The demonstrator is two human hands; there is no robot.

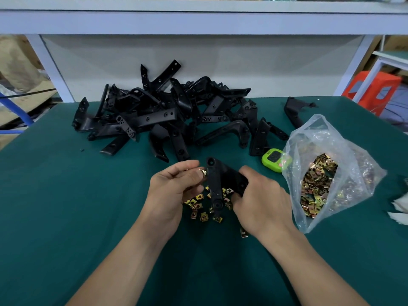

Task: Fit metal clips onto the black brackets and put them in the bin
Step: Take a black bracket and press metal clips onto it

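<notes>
My right hand (260,199) grips a black bracket (217,184) by its right arm, holding it above the green table. My left hand (174,188) pinches a small brass-coloured metal clip (203,172) against the bracket's left edge, near its upper hole. Under the bracket lie several loose metal clips (198,208) on the table. A big heap of black brackets (167,115) lies further back in the middle.
A clear plastic bag (331,173) full of clips lies open at the right, a green timer (274,159) beside it. One lone bracket (294,111) lies at the back right. White scraps (400,208) lie at the right edge. No bin shows.
</notes>
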